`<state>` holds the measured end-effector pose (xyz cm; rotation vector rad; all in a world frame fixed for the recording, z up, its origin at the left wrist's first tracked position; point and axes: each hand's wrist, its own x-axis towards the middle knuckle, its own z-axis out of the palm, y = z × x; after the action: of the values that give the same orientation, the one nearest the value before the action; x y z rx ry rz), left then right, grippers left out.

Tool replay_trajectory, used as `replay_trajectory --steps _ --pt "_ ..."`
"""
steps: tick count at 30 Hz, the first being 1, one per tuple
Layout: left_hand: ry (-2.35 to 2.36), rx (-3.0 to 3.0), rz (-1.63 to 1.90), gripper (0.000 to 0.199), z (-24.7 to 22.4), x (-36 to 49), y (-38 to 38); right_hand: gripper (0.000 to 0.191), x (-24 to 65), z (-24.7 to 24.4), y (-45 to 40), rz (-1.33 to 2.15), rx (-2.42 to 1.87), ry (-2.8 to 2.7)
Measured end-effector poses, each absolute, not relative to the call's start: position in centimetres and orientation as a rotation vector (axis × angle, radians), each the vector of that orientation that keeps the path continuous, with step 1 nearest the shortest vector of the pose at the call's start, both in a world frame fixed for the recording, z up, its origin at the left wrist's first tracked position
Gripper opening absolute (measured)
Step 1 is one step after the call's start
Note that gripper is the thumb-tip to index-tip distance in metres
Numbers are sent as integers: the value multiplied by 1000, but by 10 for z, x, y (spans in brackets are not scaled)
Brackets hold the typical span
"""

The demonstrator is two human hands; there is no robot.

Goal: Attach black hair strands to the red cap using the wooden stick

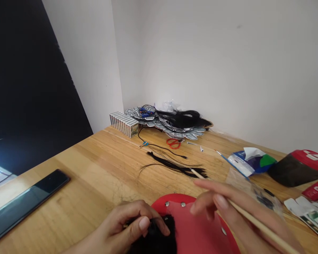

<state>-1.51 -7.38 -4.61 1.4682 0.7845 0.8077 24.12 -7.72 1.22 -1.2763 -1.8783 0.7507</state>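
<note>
My left hand [129,222] is curled, thumb and fingers closed on a patch of short black hair [171,240]. Under that hair lies a rounded red piece [196,229] with shiny metal studs along its edge; its lower part is cut off by the frame. My right hand [235,208] grips a slim pale wooden stick [265,227], slanted with its thin tip [194,172] pointing away from me. The hand hovers over the right side of the red piece. Beyond the tip, a strand of long black hair [172,164] lies on the table.
On the wooden table [95,165] are a dark phone [29,203] at left and a row of small boxes [124,123]. Red-handled scissors [173,143], a black cable [161,145] and a hair bundle [184,118] lie farther back. Packets [251,160] and a thin brush [231,164] sit right.
</note>
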Motion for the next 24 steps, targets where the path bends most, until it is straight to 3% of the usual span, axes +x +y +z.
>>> replay_trajectory --steps 4,12,24 --pt "798 1334 842 47 -52 -12 -74 33 227 -6 -72 978 -1264 -1667" --pt "948 959 943 52 -70 -12 -67 7 210 -6 -72 1099 -1261 -1626" --pt "784 1012 947 41 -68 -8 -69 12 221 -25 -67 860 -1126 -1924"
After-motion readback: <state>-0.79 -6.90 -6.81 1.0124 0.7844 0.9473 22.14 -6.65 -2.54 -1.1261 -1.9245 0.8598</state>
